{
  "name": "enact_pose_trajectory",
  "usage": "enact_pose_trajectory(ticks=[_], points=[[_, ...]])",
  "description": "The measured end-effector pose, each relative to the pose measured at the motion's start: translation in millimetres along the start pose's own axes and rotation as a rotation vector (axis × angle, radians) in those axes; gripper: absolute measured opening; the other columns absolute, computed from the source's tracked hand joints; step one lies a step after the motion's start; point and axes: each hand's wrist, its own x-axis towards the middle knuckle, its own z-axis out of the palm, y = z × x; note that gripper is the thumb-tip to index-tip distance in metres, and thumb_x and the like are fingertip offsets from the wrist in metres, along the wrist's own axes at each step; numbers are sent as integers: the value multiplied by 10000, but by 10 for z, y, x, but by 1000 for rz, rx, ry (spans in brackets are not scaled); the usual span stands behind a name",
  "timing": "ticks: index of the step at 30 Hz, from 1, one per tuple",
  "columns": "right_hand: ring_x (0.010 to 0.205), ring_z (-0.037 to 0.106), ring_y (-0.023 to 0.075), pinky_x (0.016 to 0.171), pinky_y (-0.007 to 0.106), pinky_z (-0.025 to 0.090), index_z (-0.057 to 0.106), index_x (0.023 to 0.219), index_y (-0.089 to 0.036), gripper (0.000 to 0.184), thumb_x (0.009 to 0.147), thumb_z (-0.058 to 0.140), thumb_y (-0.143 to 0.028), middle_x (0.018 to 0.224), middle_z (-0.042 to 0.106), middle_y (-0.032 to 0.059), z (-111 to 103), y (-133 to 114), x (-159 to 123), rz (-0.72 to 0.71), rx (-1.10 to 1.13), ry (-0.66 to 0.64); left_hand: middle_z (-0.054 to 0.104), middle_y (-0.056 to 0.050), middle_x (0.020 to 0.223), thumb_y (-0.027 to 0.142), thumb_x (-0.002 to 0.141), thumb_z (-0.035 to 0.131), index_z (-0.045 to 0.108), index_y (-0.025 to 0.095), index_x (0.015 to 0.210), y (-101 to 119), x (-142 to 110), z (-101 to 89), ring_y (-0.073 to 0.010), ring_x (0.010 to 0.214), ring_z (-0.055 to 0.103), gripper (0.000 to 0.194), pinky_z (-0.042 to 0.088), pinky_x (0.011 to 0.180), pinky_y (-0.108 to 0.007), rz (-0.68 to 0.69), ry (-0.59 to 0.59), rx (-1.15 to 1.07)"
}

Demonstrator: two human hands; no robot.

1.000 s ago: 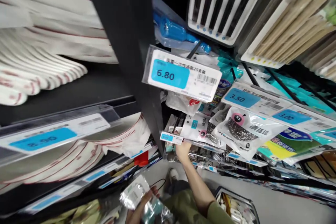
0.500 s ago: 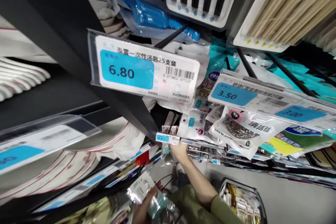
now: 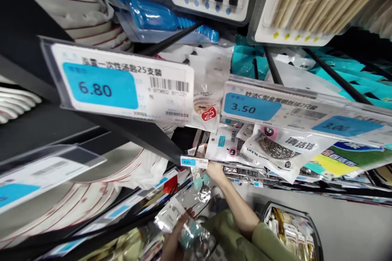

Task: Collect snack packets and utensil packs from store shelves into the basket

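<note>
My right hand (image 3: 216,171) reaches up to a shelf hook behind a small 4.50 price tag (image 3: 193,162), which partly covers its fingers. Its fingers are closed at the top of a clear packet (image 3: 202,187) with a teal part and a shiny round end; the exact kind of item inside is unclear. Lower down, my left hand (image 3: 176,234) is closed around similar clear packets (image 3: 191,232), showing a white label and teal pieces. Bagged steel wool scourers (image 3: 272,147) hang just right of my right hand.
Large price tags (image 3: 122,85) jut out close to the camera. Bowls and plates (image 3: 92,200) fill the left shelves. Boxed wooden sticks (image 3: 321,0) and a blue bottle-shaped item (image 3: 150,10) hang above. A filled basket (image 3: 290,232) stands at lower right.
The packet at my right hand has come lower and tilted outward from the hook. My left hand has shifted slightly right with its packets. The view has moved closer to the shelf.
</note>
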Motion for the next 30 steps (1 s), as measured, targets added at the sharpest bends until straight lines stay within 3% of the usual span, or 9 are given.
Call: enact_pose_trajectory(ticks=[6, 13, 19, 30], points=[[914, 726, 245, 806, 362, 631, 726, 846, -245, 254, 768, 708, -486, 768, 760, 8, 40, 18, -67, 19, 68, -6, 792, -64, 936, 72, 714, 828, 710, 163, 1030, 8, 79, -58, -205, 763, 767, 349, 610, 672, -264, 15, -23, 45], [953, 721, 252, 835, 360, 617, 710, 822, -284, 191, 811, 667, -470, 765, 751, -6, 22, -84, -114, -12, -42, -32, 785, -59, 901, 113, 768, 801, 702, 156, 1039, -29, 124, -17, -190, 772, 759, 292, 612, 705, -257, 64, -7, 47], [960, 721, 256, 832, 361, 611, 684, 788, -295, 211, 832, 655, -500, 734, 742, -1, 86, -112, -107, -4, -19, -6, 781, -61, 922, 153, 732, 862, 723, 167, 1009, -24, 142, -42, -203, 825, 764, 310, 611, 743, -266, 87, -72, 53], [980, 717, 246, 842, 327, 607, 688, 762, -290, 253, 740, 756, -533, 846, 776, -12, -24, -135, -52, 6, -91, 10, 783, -51, 894, 107, 745, 808, 731, 152, 989, 38, 93, 7, -193, 719, 751, 260, 604, 649, -266, 81, -13, 42]])
